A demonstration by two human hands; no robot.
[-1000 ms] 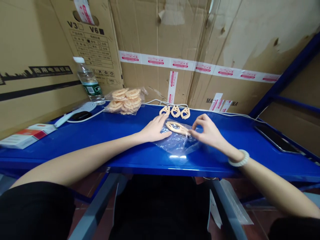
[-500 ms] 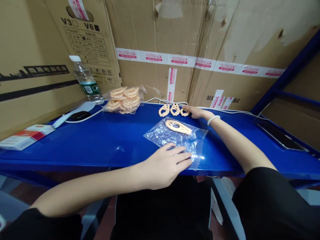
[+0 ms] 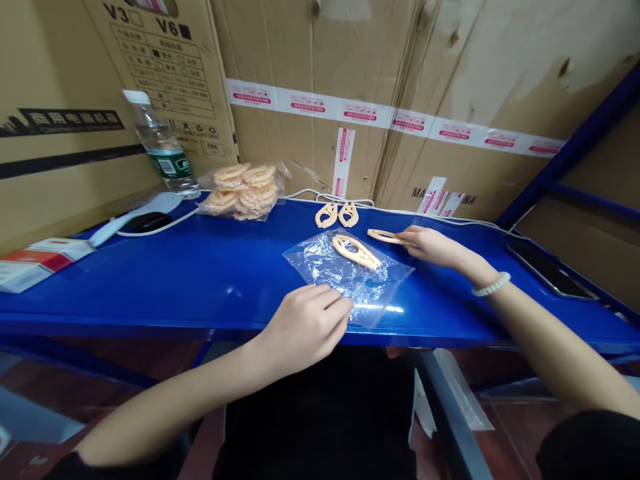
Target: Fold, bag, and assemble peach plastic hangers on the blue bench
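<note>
Below, blue table (image 3: 165, 273), bag (image 3: 353, 285) atop, cardboard (image 3: 280, 53) behind

I report a glossy blue table (image 3: 200, 283). Directly on it I record a clear bag (image 3: 320, 267) bearing a flat beige piece (image 3: 364, 257) (on or inside, I cannot tell), two matching pieces (image 3: 323, 224) near the rear edge, a filled bag (image 3: 253, 200), a bottle (image 3: 170, 163), a red-and-white box (image 3: 43, 263) far left, and a phone (image 3: 550, 270) at right.

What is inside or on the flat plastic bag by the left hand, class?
One beige looped piece shows, in or on the bag; which, I cannot tell. The left hand hides part of the near edge.
</note>
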